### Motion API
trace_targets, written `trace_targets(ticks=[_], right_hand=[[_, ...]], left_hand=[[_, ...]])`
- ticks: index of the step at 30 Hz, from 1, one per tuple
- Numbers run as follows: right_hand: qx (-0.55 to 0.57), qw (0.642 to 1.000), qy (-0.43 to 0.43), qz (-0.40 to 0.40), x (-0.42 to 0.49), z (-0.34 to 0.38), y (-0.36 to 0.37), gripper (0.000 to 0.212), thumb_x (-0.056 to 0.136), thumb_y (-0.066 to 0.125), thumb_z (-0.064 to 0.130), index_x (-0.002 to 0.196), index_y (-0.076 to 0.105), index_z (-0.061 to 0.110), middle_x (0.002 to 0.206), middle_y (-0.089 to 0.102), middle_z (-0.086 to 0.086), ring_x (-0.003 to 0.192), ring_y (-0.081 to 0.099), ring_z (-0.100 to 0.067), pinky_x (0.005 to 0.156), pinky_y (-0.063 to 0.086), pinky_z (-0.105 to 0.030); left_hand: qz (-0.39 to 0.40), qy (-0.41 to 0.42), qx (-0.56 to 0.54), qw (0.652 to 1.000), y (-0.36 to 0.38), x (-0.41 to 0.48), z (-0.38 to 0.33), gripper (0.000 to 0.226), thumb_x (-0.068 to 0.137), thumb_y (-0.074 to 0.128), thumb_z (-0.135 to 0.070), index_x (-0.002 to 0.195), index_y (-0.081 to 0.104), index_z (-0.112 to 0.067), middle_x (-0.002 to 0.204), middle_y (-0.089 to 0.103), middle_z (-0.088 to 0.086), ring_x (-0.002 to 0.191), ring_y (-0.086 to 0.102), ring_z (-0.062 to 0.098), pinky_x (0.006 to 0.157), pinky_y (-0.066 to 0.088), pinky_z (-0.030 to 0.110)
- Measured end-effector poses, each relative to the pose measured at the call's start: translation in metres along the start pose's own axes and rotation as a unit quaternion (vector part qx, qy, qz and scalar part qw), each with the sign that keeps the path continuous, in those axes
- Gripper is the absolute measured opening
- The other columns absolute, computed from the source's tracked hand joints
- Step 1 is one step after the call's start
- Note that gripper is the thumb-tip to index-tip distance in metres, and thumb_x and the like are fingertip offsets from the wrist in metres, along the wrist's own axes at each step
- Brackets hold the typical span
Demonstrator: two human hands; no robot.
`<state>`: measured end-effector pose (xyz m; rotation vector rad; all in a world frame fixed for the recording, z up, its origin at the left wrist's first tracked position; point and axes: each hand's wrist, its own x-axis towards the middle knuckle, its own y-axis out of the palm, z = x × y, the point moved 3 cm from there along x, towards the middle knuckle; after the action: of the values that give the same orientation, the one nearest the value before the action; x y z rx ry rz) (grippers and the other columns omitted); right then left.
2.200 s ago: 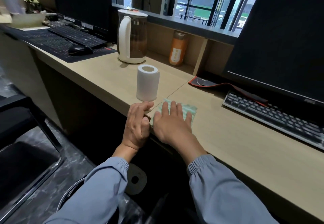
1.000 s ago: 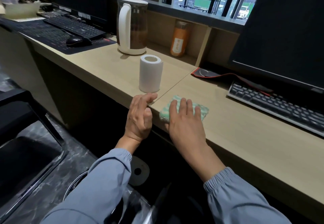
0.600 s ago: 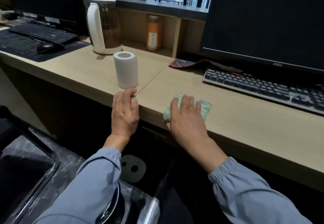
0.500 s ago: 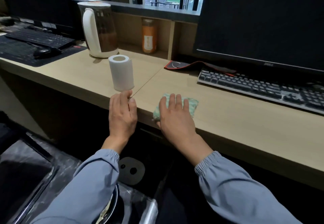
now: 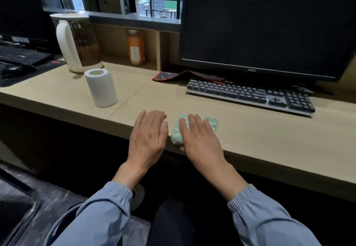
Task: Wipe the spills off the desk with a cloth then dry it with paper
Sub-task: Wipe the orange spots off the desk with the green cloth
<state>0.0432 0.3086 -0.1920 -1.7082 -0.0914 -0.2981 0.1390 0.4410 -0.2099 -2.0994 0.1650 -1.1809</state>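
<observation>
Two flat palms at the counter (image 5: 250,130) edge: the right hand (image 5: 200,140), laid open, presses a green cloth (image 5: 176,137); the left hand (image 5: 148,136) rests released just beside it, paper roll (image 5: 101,88) upright farther left.

Pale wood table (image 5: 250,130): green cloth (image 5: 175,135) at the near edge, six o'clock; paper roll (image 5: 101,88) at ten, kettle (image 5: 79,43) at eleven, keyboard (image 5: 250,95) at two.

Bare top is seen on the pale wooden desk (image 5: 269,140) in front of the long grey keyboard (image 5: 250,94). The left side is blocked by the upright white paper roll (image 5: 101,88)
</observation>
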Motion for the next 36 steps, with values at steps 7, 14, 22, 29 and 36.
trace_targets(ticks=[7,14,22,29,36], right_hand=[[-0.019,0.999,0.034,0.024,-0.053,-0.067,-0.005,0.086,0.095,0.065,0.041,0.160,0.020,0.006,0.164,0.020,-0.026,0.154,0.017,-0.039,0.125,0.013,-0.049],[-0.033,0.997,0.065,0.036,-0.113,-0.143,-0.010,0.089,0.083,0.079,0.041,0.154,0.037,0.006,0.158,0.037,-0.024,0.147,0.036,-0.039,0.120,0.027,-0.051],[-0.013,0.994,0.096,0.050,-0.180,-0.219,-0.026,0.089,0.095,0.063,0.048,0.162,0.015,0.017,0.169,0.011,-0.012,0.157,0.010,-0.027,0.126,0.003,-0.038],[0.003,0.989,0.132,0.061,-0.243,-0.290,-0.041,0.090,0.092,0.064,0.052,0.162,0.015,0.024,0.170,0.012,-0.006,0.157,0.009,-0.019,0.124,-0.002,-0.030],[0.016,0.983,0.159,0.093,-0.287,-0.348,-0.050,0.092,0.090,0.070,0.046,0.160,0.015,0.025,0.169,0.013,-0.005,0.153,0.005,-0.013,0.120,-0.005,-0.024]], left_hand=[[0.050,0.100,-0.007,0.994,0.028,0.016,-0.069,0.027,0.107,0.044,-0.026,0.116,0.066,-0.011,0.109,0.070,0.003,0.102,0.063,0.027,0.109,0.042,0.044],[0.111,0.130,-0.023,0.985,0.054,0.027,-0.132,0.029,0.102,0.048,-0.029,0.109,0.070,-0.012,0.109,0.072,0.002,0.103,0.064,0.025,0.097,0.044,0.038],[0.188,0.163,-0.041,0.968,0.086,0.032,-0.207,0.035,0.104,0.044,-0.034,0.116,0.070,-0.014,0.116,0.071,-0.001,0.110,0.062,0.022,0.101,0.043,0.039],[0.225,0.187,-0.043,0.955,0.104,0.031,-0.252,0.037,0.107,0.041,-0.038,0.119,0.070,-0.017,0.121,0.069,-0.004,0.114,0.060,0.020,0.103,0.042,0.038],[0.248,0.195,-0.039,0.948,0.115,0.031,-0.279,0.040,0.107,0.037,-0.041,0.120,0.068,-0.019,0.124,0.068,-0.005,0.117,0.059,0.020,0.103,0.040,0.038]])
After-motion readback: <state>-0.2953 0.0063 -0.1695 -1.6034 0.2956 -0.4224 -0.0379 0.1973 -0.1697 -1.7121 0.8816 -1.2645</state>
